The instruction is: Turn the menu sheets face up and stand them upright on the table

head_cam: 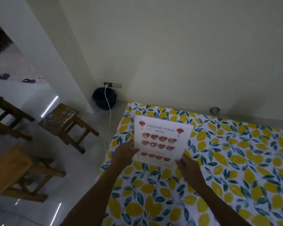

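A white menu sheet point(162, 139) headed "Chinese Food Menu", with rows of dish pictures, faces me in a clear stand near the table's far left corner. It leans back a little, its base resting on the lemon-print tablecloth point(235, 168). My left hand point(125, 153) grips the sheet's lower left edge, thumb on the front. At the lower right corner, my right hand point(188, 167) holds the stand's base. No other menu sheets are in view.
A pale wall runs right behind the table. To the left on the tiled floor stand wooden stools point(67, 123), a dark bin point(104, 98) and a white cable point(109, 118) hanging from a wall socket. A small round object point(215, 110) lies by the wall.
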`<state>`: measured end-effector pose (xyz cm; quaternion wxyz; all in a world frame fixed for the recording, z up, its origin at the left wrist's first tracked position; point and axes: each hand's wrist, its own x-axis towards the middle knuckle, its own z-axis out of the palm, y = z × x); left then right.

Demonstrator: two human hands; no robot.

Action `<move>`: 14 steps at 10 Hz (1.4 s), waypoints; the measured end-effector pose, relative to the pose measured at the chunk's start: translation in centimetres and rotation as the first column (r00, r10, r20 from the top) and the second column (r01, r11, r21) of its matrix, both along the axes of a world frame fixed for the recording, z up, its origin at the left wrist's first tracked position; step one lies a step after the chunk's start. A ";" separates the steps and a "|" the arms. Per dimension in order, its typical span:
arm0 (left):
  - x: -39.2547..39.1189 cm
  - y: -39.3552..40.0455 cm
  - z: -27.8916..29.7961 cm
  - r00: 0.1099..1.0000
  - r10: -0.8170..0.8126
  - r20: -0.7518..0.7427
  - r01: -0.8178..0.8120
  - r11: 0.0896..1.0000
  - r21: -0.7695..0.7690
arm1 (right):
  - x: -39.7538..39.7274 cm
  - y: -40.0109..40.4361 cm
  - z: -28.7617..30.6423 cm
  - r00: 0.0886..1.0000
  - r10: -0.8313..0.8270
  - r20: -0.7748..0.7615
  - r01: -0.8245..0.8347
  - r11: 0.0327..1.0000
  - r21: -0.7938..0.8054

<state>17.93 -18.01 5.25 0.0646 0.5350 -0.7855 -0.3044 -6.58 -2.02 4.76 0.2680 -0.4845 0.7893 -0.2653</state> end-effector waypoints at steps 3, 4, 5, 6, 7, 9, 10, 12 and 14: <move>-2.5 -16.8 0.8 0.982 -0.098 -0.161 0.089 0.994 -0.063 | -2.5 -16.7 1.1 0.986 -0.144 -0.085 0.139 0.988 -0.059; -3.6 -21.1 0.4 0.973 -0.117 -0.197 0.110 0.993 -0.045 | -3.1 -20.7 0.3 0.977 -0.190 -0.093 0.188 0.982 -0.037; -4.0 -23.5 -0.4 0.974 -0.144 -0.172 0.137 0.989 -0.053 | -3.2 -22.9 -0.8 0.966 -0.247 -0.077 0.248 0.969 0.000; -3.9 -24.6 -1.6 0.974 -0.151 -0.171 0.145 0.988 -0.043 | -2.6 -23.7 -1.8 0.959 -0.266 -0.099 0.270 0.962 0.030; -3.7 -24.4 -2.4 0.977 -0.134 -0.165 0.127 0.990 -0.054 | -2.3 -23.9 -2.3 0.953 -0.287 -0.094 0.289 0.957 0.008; -3.9 -23.8 -2.7 0.981 -0.101 -0.166 0.089 0.993 -0.076 | -2.4 -24.0 -2.3 0.957 -0.264 -0.121 0.266 0.964 -0.004; -4.0 -23.7 -2.6 0.984 -0.091 -0.155 0.082 0.995 -0.062 | -2.4 -24.0 -2.3 0.956 -0.266 -0.123 0.269 0.963 0.006; -4.1 -23.5 -2.1 0.986 -0.061 -0.156 0.062 0.998 0.005 | -2.5 -24.0 -2.3 0.947 -0.321 -0.024 0.322 0.947 0.023; -3.8 -21.8 -1.5 0.977 -0.013 -0.214 0.033 0.995 0.089 | -2.6 -22.6 -1.5 0.908 -0.382 0.173 0.380 0.924 0.046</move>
